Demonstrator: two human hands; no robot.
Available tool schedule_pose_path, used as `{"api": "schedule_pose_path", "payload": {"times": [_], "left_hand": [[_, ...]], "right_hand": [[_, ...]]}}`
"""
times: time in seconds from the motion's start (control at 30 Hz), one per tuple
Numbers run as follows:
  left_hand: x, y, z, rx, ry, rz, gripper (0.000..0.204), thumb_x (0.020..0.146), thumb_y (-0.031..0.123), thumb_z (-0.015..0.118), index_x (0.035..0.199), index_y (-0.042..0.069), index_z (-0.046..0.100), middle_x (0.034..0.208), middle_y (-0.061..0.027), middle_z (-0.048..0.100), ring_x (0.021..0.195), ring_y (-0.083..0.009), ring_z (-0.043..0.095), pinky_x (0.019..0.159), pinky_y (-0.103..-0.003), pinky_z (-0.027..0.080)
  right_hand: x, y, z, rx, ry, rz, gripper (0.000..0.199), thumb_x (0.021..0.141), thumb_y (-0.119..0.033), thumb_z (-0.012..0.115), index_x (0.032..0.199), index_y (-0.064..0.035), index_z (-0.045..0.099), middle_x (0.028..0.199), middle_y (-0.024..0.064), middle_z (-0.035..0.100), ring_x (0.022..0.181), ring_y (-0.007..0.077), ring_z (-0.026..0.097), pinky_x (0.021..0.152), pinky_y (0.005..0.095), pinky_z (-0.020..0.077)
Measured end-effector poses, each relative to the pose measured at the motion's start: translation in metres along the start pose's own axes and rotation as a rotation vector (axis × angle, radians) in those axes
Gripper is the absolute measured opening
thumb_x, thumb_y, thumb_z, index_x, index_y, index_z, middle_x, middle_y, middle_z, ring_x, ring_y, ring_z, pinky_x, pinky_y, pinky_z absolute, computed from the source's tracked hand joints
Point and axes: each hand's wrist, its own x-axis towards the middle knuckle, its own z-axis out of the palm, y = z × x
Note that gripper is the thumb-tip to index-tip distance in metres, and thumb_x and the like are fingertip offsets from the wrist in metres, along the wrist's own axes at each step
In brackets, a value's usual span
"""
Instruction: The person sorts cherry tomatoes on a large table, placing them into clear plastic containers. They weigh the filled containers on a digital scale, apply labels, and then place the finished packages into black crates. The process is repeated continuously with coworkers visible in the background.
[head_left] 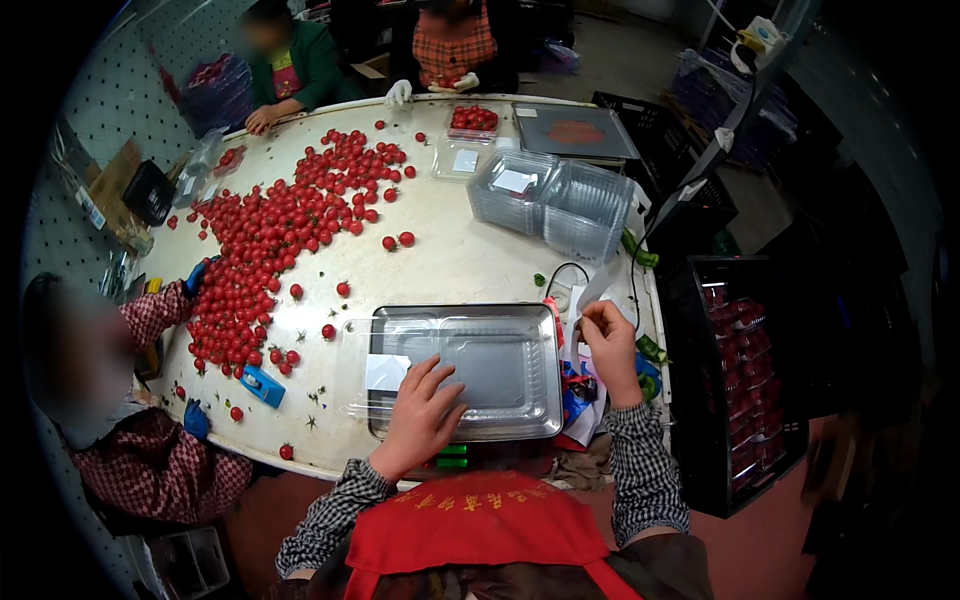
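My left hand [420,418] is open, fingers spread over a clear plastic clamshell box [500,350] that lies unfolded on a metal scale tray [545,318]. Its fingertips are beside a white label [386,372] on the box's left half; whether they touch it I cannot tell. Right of the tray, my right hand [612,348] pinches a white paper strip [600,285] between thumb and fingers. Green lit digits [452,456] glow on the scale below the tray's near edge.
Cherry tomatoes [270,235] are heaped across the table's left half. Stacked clear boxes [555,200] stand at back right, before another scale [575,130]. A blue tape dispenser [262,386] lies left. Right is a black crate [740,380] of packed tomatoes. Co-workers sit left and far side.
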Motion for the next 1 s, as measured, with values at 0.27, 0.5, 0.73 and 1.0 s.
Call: {"api": "schedule_pose_path", "payload": {"times": [0.27, 0.5, 0.73, 1.0], "left_hand": [[-0.006, -0.007, 0.010, -0.090, 0.194, -0.128, 0.039, 0.086, 0.008, 0.075, 0.124, 0.003, 0.065, 0.138, -0.0197, 0.059, 0.134, -0.0435, 0.053, 0.110, -0.052, 0.045], [-0.010, -0.011, 0.009, 0.061, 0.111, -0.055, 0.037, 0.088, 0.015, 0.077, 0.123, 0.007, 0.068, 0.141, -0.0166, 0.060, 0.142, -0.0403, 0.048, 0.116, -0.056, 0.038], [0.012, -0.001, 0.021, 0.269, -0.208, 0.101, 0.043, 0.093, 0.049, 0.070, 0.117, 0.013, 0.074, 0.142, -0.0134, 0.060, 0.149, -0.0406, 0.039, 0.122, -0.069, 0.016], [0.004, -0.005, 0.029, 0.302, -0.317, -0.003, 0.039, 0.096, 0.048, 0.067, 0.102, 0.011, 0.076, 0.132, -0.0144, 0.064, 0.146, -0.0420, 0.042, 0.119, -0.075, 0.014]], "right_hand": [[-0.045, -0.011, 0.111, -0.481, -0.353, -0.297, 0.013, 0.092, -0.006, 0.067, 0.104, 0.0013, 0.067, 0.086, 0.0180, 0.072, 0.075, 0.0305, 0.072, 0.069, 0.0364, 0.0560], [-0.034, -0.008, 0.098, -0.276, -0.144, -0.161, 0.018, 0.093, -0.008, 0.068, 0.108, 0.0011, 0.069, 0.089, 0.0190, 0.073, 0.075, 0.0329, 0.073, 0.067, 0.0390, 0.0559], [0.027, 0.130, -0.008, -0.842, 0.075, 0.025, 0.022, 0.088, -0.016, 0.076, 0.098, 0.0014, 0.068, 0.095, 0.0195, 0.071, 0.085, 0.0365, 0.070, 0.075, 0.0450, 0.0558], [0.024, 0.201, -0.016, -1.088, -0.068, 0.101, 0.019, 0.085, -0.013, 0.072, 0.096, 0.0009, 0.067, 0.102, 0.0244, 0.069, 0.095, 0.0443, 0.069, 0.082, 0.0512, 0.0572]]}}
